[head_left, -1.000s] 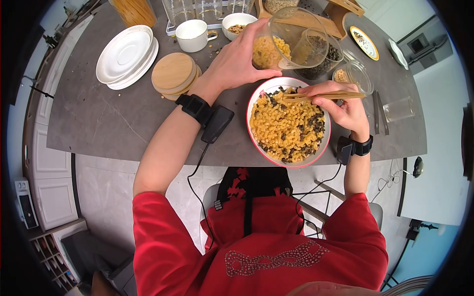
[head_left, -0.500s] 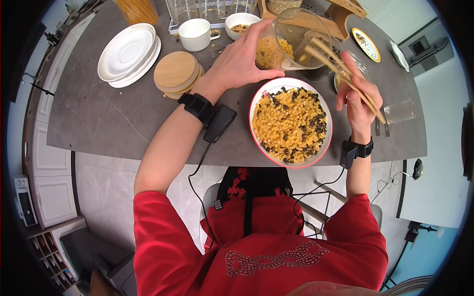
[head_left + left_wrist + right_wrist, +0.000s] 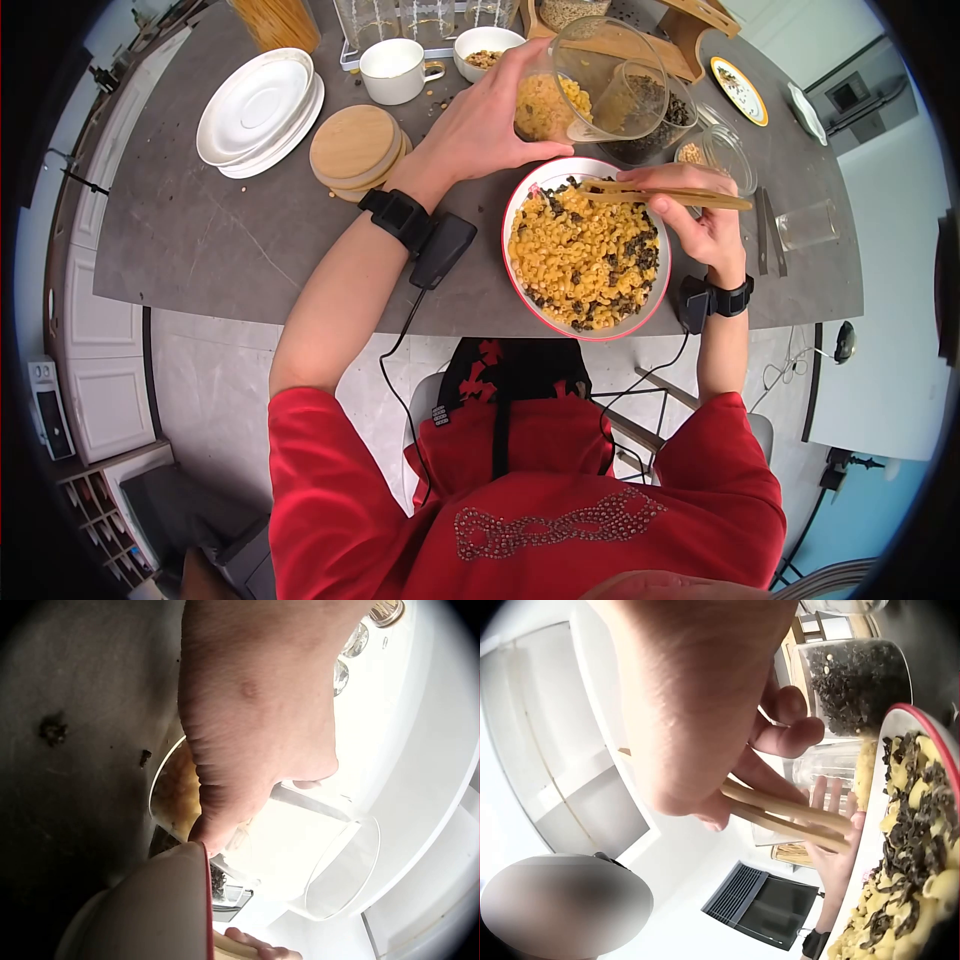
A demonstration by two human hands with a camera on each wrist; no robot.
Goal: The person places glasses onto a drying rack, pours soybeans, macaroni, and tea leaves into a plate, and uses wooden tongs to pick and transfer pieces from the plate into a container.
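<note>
My left hand [image 3: 490,120] grips a clear glass jar [image 3: 612,75], tipped on its side beyond the bowl, with yellow macaroni [image 3: 548,105] inside near its base. Pale wooden chopsticks [image 3: 680,194] are held in my right hand [image 3: 708,222]. Their tips reach over the far edge of a white, red-rimmed bowl [image 3: 656,292]. Macaroni mixed with dark shrivelled bits [image 3: 585,250] fills this bowl. In the right wrist view the chopsticks [image 3: 787,814] lie nearly side by side, with no food visible between them. The bowl's outer wall [image 3: 150,900] covers the lower left wrist view.
Beyond the bowl stand a jar of dark bits [image 3: 650,135] and an open glass jar [image 3: 735,160]. Dark tongs [image 3: 768,235] and a small glass [image 3: 808,223] lie at right. Wooden discs [image 3: 352,145], stacked white plates [image 3: 250,110] and a white cup [image 3: 393,72] are at left.
Half a second ago my right hand held the chopsticks raised toward the jar, right of the bowl. They are now lowered over the bowl's far edge, much as one second ago. The left hand stays put.
</note>
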